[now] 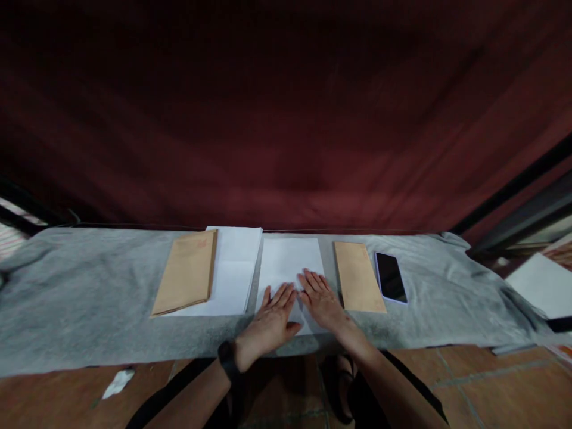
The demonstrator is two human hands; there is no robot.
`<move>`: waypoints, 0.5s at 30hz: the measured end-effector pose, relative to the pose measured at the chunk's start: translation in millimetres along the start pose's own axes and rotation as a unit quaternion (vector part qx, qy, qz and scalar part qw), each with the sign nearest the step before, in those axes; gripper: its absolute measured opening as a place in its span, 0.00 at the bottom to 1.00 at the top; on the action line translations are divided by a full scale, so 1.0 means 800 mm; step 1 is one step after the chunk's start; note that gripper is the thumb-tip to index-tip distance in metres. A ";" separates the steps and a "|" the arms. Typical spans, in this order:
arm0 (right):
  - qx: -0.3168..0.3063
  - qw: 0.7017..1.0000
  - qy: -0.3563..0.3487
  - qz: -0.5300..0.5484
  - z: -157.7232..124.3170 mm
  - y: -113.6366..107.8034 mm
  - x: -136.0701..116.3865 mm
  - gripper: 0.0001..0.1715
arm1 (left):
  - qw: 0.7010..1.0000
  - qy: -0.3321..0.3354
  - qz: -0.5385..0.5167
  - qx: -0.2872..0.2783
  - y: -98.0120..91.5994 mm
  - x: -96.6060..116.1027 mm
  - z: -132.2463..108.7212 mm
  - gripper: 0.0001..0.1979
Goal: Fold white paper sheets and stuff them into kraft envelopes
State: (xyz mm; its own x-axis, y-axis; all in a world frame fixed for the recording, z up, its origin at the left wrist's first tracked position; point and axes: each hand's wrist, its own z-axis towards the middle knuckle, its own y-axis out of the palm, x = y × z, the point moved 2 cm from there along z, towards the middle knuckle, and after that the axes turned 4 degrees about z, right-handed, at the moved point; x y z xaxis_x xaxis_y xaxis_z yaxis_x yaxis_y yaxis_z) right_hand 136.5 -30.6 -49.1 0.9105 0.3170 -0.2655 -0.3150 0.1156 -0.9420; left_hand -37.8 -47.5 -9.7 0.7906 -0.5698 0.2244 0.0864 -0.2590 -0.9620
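Note:
A white sheet of paper (290,259) lies on the grey cloth-covered table (80,298) straight ahead. My left hand (271,322) rests flat on the sheet's near left part, fingers stretched out. My right hand (320,299) lies flat beside it on the near right part, fingers also spread. The two hands nearly touch at the fingertips. Neither holds anything.
To the left lies a stack of white paper (232,271) with a brown envelope (186,271) partly on it. Right of the sheet are another brown envelope (357,275) and a dark phone (390,277). A dark red curtain (286,119) hangs behind. Tiled floor shows below.

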 end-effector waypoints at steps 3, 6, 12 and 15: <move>-0.010 1.000 0.014 0.006 -0.002 -0.010 0.016 0.29 | 1.000 0.006 -0.014 -0.027 -0.007 -0.008 -0.008 0.41; -0.020 1.000 0.004 0.015 -0.003 -0.017 0.028 0.30 | 0.999 0.019 -0.019 -0.043 -0.010 -0.013 -0.017 0.41; -0.042 0.998 -0.025 0.048 -0.011 -0.024 0.035 0.29 | 0.999 0.033 -0.012 -0.036 -0.016 -0.008 -0.029 0.40; -0.056 0.995 -0.025 0.083 -0.012 -0.032 0.039 0.29 | 0.999 0.037 -0.028 0.001 -0.022 -0.017 -0.028 0.34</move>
State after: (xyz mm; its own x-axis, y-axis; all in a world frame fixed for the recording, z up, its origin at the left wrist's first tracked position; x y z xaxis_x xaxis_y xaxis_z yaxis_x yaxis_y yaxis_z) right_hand 176.0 -32.9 -35.2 0.8328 0.3699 -0.4118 -0.4257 -0.0476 -0.9036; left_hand -63.7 -52.4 7.5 0.7375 -0.6101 0.2896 0.1313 -0.2910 -0.9477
